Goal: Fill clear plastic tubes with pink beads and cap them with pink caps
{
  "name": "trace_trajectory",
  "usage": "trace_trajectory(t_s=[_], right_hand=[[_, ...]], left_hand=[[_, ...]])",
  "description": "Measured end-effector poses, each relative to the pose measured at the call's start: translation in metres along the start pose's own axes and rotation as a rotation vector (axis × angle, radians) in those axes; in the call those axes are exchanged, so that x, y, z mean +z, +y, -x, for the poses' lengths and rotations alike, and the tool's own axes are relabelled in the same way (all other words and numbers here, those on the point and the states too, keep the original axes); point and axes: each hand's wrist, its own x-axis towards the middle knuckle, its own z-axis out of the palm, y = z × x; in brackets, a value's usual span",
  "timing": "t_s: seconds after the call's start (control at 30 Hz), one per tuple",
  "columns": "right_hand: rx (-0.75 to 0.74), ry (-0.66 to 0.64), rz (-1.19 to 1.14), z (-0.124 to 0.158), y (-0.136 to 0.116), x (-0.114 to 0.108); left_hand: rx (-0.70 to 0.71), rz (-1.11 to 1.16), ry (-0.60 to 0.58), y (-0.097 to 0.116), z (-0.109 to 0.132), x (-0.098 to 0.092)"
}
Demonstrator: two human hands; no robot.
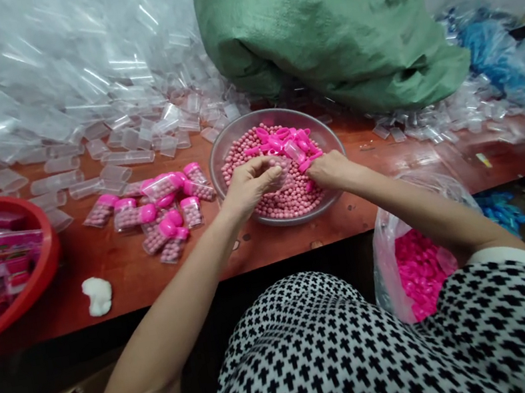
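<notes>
Clear tube (285, 173) pinched between thumb and fingers of left hand (251, 186), above beads (285, 205) in bowl (216, 157); best held low there, so spills are caught. Right hand (333, 169) placed at pink pieces (302, 138); fingertips hidden, grip cannot be told.

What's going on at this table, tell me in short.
A person is working with both bare hands over a metal bowl of pink beads. The left hand holds what looks like a clear container; the right hand is down at the bright pink pieces on the beads, its fingertips hard to make out. Left of the bowl lies a cluster of pink-capped, bead-filled containers. Clear tubes are heaped behind them.
</notes>
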Motion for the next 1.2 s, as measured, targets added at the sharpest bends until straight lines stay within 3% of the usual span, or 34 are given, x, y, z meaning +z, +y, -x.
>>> trace_trajectory(t_s=[0.2, 0.3, 0.4, 0.5, 0.57, 0.73, 1.03, 1.2], right_hand=[[-0.054, 0.013, -0.005, -0.004, -0.007, -0.001], [0.008, 0.082, -0.104, -0.004, 0.003, 0.001], [0.021, 0.368, -0.498, -0.001, 0.019, 0.007], [-0.169, 0.755, -1.020, 0.003, 0.021, 0.013], [-0.304, 0.874, -1.137, 0.005, 0.013, 0.012], [-0.410, 0.850, -0.955, 0.011, -0.006, 0.004], [-0.409, 0.600, -0.849, 0.022, 0.002, -0.009], [-0.424, 0.605, -0.594, 0.016, -0.007, -0.011]], left_hand=[[0.015, -0.008, 0.037, -0.001, 0.000, 0.001], [0.041, -0.025, 0.014, -0.003, 0.000, 0.000], [0.065, -0.088, -0.057, -0.007, -0.002, -0.002], [0.175, -0.249, -0.091, -0.013, -0.003, -0.003], [0.265, -0.383, -0.106, -0.015, -0.003, -0.004], [0.402, -0.598, -0.074, -0.011, 0.005, -0.003], [0.559, -0.788, 0.004, -0.016, 0.013, -0.001], [0.622, -0.922, 0.043, -0.024, 0.014, -0.002]])
